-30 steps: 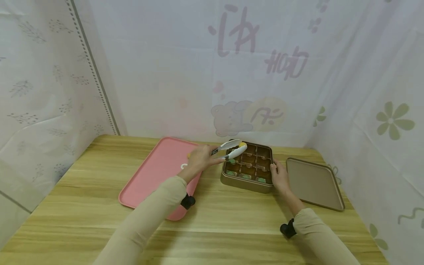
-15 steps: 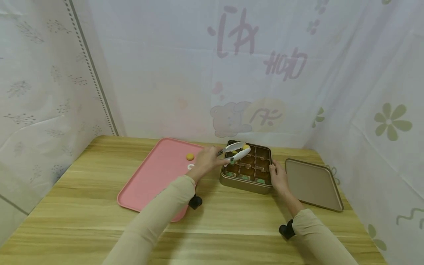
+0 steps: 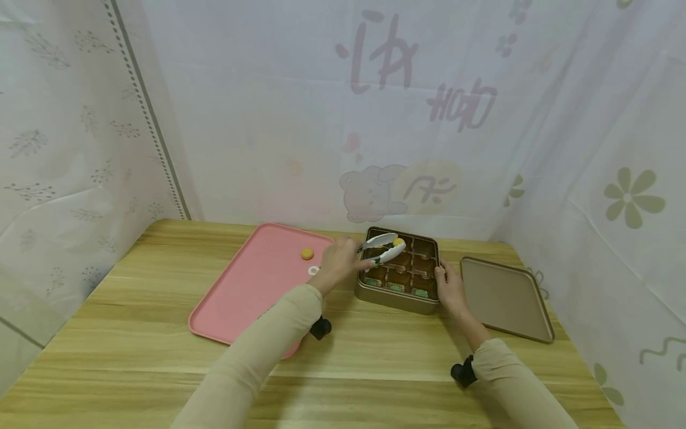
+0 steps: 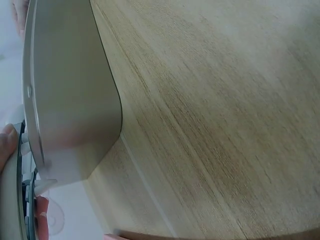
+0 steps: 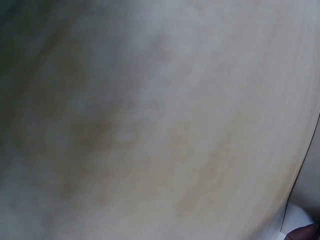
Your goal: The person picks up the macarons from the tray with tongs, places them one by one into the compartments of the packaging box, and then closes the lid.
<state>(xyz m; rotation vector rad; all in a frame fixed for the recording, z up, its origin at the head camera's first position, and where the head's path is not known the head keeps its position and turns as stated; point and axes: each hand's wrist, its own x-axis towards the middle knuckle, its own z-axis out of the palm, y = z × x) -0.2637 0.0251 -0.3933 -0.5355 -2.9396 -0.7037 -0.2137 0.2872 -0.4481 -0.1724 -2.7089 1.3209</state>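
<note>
In the head view my left hand grips a pair of tongs with white tips. A small round yellow cake sits between the tips, over the back of a divided metal box. My right hand holds the box's right side, thumb by the rim. Green patches show in the front compartments, too small to identify. Some yellow shows behind the tongs, partly hidden. In the left wrist view the box wall fills the left, with part of the tongs below.
A pink tray lies left of the box, bearing another yellow cake and a white ring shape. To the right lies a flat bronze lid. Patterned curtains close off the back and sides of the wooden table.
My left hand has moved a little to the right with the tongs and cake, farther over the box. The tray's yellow cake has come into full view. My right hand stays in place.
</note>
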